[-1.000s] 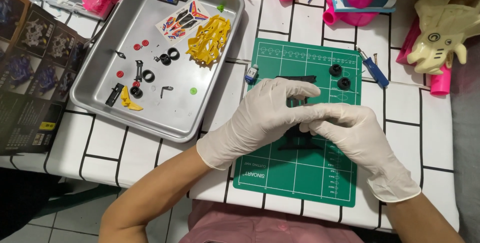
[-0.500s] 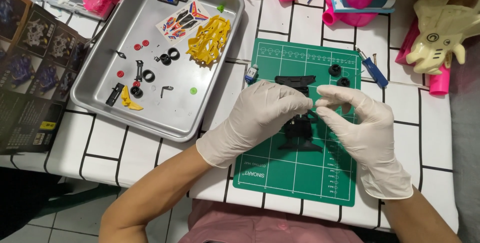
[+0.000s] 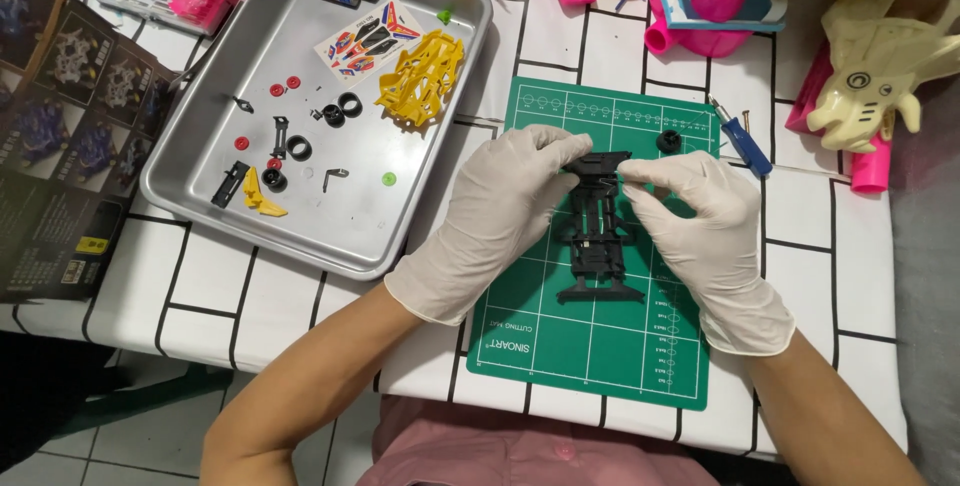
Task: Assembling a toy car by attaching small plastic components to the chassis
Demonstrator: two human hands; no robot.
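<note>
Near edge of the tabletop: both forearms come in from the bottom, hands in white gloves. Left hand [image 3: 500,221] and right hand [image 3: 705,231] meet over the green cutting mat [image 3: 560,346], which lies at the near-middle of the white grid-lined tabletop [image 3: 200,286].

Black chassis [image 3: 598,236]: long narrow plastic frame, open ribbed lattice, flared wider at its near end and blocky at the far end. It runs lengthwise near-to-far along the mat's centre. Near end looks to sit on the mat; can't tell if the far end is lifted.

Grip: left fingertips pinch the chassis's far end from the left, right thumb and forefinger pinch the same end from the right. Both hands clenched on it, not released.

Just beyond the right hand, a small black wheel [image 3: 669,141] on the mat near its far right corner. A blue-handled screwdriver [image 3: 745,143] lies off the mat's far right corner.

Left of the mat: metal tray [image 3: 330,236] holding a yellow parts frame [image 3: 420,76], a sticker sheet [image 3: 368,38], small black and red bits.

Far edge: pink and yellow toys, blurred. Cream toy creature [image 3: 880,66] at far right corner.
</note>
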